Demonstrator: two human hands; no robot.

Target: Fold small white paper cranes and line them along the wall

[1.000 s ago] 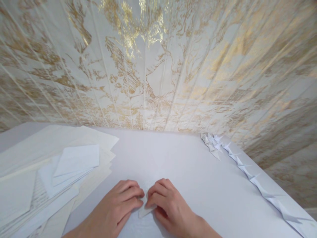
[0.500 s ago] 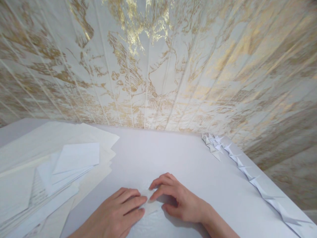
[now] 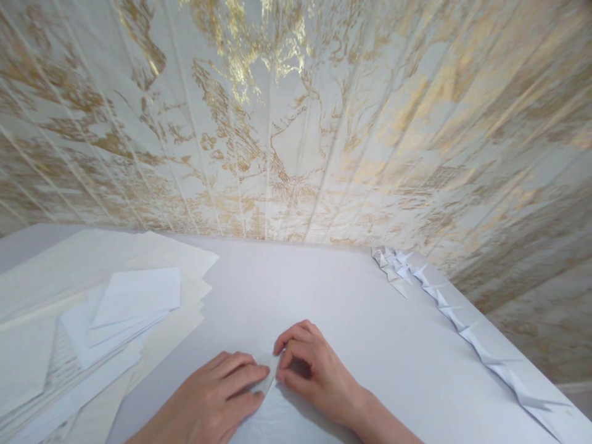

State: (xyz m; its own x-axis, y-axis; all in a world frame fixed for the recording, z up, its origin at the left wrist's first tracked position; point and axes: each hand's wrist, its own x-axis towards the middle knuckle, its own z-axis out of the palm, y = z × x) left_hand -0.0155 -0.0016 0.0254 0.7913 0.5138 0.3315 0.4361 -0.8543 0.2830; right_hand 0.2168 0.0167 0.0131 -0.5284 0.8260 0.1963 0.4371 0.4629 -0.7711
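A small piece of folded white paper lies on the white table between my two hands, near the bottom middle of the view. My left hand rests on its left side, fingers stretched out and slightly apart, pressing it down. On the right, my right hand pinches the paper's right edge between thumb and index finger. Part of the paper is covered by my fingers, so its full shape is hidden.
Loose white sheets and larger cream sheets are spread in layers at the left. Several folded paper pieces with pointed tips line the table's right edge. A white wall with gold pattern borders the table's far edge.
My right thumb has closed against the index finger, pinching the paper's right edge, and a flap there now stands raised. The left hand stays nearly in place. The view has shifted slightly.
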